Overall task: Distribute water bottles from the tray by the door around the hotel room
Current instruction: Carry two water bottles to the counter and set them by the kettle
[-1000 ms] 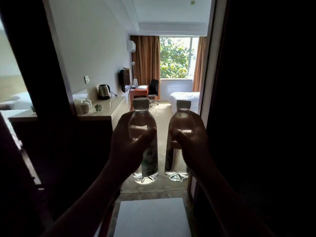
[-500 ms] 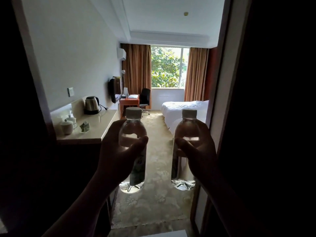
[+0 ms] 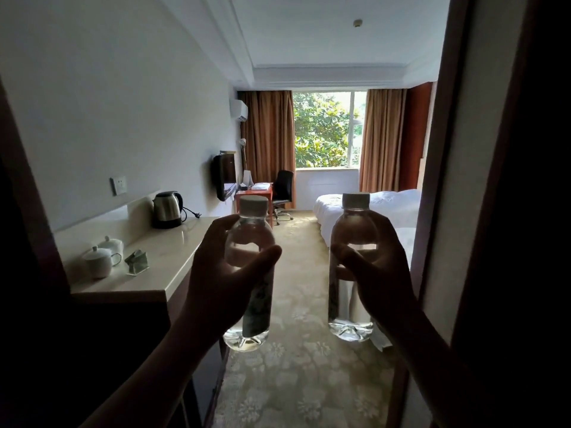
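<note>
Left hand: the left hand (image 3: 222,273) is wrapped round the left bottle (image 3: 249,273) at its upper body, thumb across the front and fingers behind, carrying it upright in the air.
Right hand: the right hand (image 3: 375,270) grips the right bottle (image 3: 352,267) the same way, thumb across the front just below the shoulder.
Where the bottles are: both are held up side by side, apart from each other, above the carpet (image 3: 296,381) of the entry passage; neither rests on anything. The tray by the door is not in view.
How they should handle: clear plastic, capped, and full almost to the shoulder, so each is likely moderately heavy for one hand and thin-walled enough to give under a hard squeeze. Smooth sides could slip; a hold round the mid-body, as now, looks sound. A drop would probably not break them.
Nearest surface: the pale counter (image 3: 148,261) runs along the left wall. A kettle (image 3: 167,209) stands toward its far end; two lidded white cups (image 3: 103,257) and a small green packet (image 3: 137,262) sit near its front corner, leaving bare top between.
Room beyond: a red desk (image 3: 254,196) with a black chair (image 3: 282,188) under the window (image 3: 327,131), and a white bed (image 3: 370,208) at right.
Judgement: the counter's middle stretch seems the handiest first drop.
</note>
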`<control>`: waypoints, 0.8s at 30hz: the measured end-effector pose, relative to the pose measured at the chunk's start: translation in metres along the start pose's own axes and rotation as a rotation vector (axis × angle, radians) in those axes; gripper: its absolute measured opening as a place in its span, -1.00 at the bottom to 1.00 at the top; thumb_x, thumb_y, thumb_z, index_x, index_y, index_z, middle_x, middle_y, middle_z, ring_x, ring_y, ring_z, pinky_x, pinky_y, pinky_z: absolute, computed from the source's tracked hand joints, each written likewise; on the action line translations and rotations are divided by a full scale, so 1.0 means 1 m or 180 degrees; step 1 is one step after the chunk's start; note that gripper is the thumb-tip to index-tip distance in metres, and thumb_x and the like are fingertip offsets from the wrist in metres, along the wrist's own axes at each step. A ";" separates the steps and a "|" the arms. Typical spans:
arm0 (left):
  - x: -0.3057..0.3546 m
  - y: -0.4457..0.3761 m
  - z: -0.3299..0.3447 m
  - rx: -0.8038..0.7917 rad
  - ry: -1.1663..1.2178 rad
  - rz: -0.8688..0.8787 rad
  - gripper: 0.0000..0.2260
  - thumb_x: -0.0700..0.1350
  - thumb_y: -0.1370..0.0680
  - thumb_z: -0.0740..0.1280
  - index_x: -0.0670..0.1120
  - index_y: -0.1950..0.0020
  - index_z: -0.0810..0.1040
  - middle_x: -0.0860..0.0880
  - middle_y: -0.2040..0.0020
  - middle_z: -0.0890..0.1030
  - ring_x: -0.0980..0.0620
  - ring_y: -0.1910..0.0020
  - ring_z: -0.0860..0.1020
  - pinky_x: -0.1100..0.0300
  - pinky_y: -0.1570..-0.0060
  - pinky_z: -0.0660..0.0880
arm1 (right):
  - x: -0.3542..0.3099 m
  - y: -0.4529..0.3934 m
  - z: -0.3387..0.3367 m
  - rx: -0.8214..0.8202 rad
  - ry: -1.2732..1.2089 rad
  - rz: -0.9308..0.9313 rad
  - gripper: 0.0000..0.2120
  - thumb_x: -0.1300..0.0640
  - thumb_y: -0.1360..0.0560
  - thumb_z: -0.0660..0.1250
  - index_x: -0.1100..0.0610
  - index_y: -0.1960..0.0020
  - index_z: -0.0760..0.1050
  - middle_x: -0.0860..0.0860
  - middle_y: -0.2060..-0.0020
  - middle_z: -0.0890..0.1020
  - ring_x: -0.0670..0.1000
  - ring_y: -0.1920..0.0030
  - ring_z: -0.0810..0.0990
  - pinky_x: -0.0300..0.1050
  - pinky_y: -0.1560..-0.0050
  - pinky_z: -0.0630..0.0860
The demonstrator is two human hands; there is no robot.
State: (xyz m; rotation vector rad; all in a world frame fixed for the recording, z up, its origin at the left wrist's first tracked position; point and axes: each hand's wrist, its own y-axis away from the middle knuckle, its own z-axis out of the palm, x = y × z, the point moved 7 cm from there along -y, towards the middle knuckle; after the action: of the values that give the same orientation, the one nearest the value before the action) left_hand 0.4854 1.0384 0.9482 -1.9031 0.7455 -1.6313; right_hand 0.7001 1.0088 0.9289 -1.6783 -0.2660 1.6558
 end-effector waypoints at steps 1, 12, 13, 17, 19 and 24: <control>-0.008 -0.013 0.009 0.0051 0.0009 -0.0019 -0.67 -0.04 -0.34 0.49 0.22 0.05 0.43 0.48 0.18 0.60 0.42 0.21 0.61 0.52 0.31 0.48 | 0.011 -0.018 -0.002 -0.0052 0.0007 -0.0010 -0.52 0.10 -0.32 0.49 -0.01 -0.21 0.46 -0.15 0.16 0.63 -0.05 0.21 0.71 -0.13 0.36 0.64; -0.139 -0.143 0.046 0.0405 -0.0022 -0.0186 -0.70 0.17 -0.22 0.46 0.34 0.08 0.56 0.21 0.10 0.69 0.22 0.21 0.67 0.38 0.27 0.55 | 0.139 -0.179 0.030 -0.0359 -0.0098 -0.0067 -0.61 0.10 -0.33 0.47 -0.07 -0.12 0.49 0.02 0.08 0.62 0.08 0.18 0.71 -0.06 0.35 0.67; -0.155 -0.156 0.047 0.0431 -0.0032 -0.0198 -0.71 0.20 -0.21 0.44 0.39 0.09 0.55 0.18 0.10 0.69 0.20 0.20 0.68 0.36 0.27 0.56 | 0.154 -0.192 0.036 -0.0365 -0.0094 -0.0078 -0.61 0.10 -0.34 0.46 -0.06 -0.13 0.49 0.01 0.09 0.62 0.08 0.17 0.70 -0.07 0.35 0.66; -0.227 -0.211 0.053 0.0493 -0.0009 -0.0275 -0.71 0.21 -0.21 0.44 0.39 0.09 0.56 0.11 0.11 0.70 0.09 0.19 0.70 0.24 0.26 0.62 | 0.219 -0.248 0.065 -0.0306 -0.0132 -0.0034 -0.56 0.11 -0.34 0.46 0.02 -0.19 0.47 0.04 0.09 0.62 0.10 0.14 0.69 -0.09 0.34 0.65; -0.266 -0.245 0.056 0.0543 0.0076 -0.0306 -0.70 0.19 -0.22 0.45 0.32 0.07 0.57 0.06 0.12 0.70 0.01 0.20 0.71 0.08 0.21 0.65 | 0.250 -0.277 0.081 -0.0317 -0.0076 -0.0075 -0.61 0.12 -0.35 0.46 -0.04 -0.14 0.48 0.04 0.08 0.62 0.10 0.13 0.69 -0.10 0.34 0.65; -0.354 -0.331 0.076 0.0582 0.0374 -0.0443 -0.71 0.15 -0.27 0.46 0.16 0.04 0.59 -0.07 0.16 0.69 -0.08 0.20 0.70 -0.10 0.16 0.66 | 0.314 -0.360 0.116 -0.0315 0.0101 -0.0052 -0.65 0.08 -0.36 0.47 -0.15 -0.08 0.48 0.00 0.07 0.62 0.03 0.15 0.70 -0.12 0.35 0.65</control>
State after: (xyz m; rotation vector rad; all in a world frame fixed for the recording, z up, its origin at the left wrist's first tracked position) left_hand 0.5409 1.5251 0.9192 -1.7756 0.4986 -1.8422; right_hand 0.7620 1.4961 0.9261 -1.7692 -0.3503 1.6259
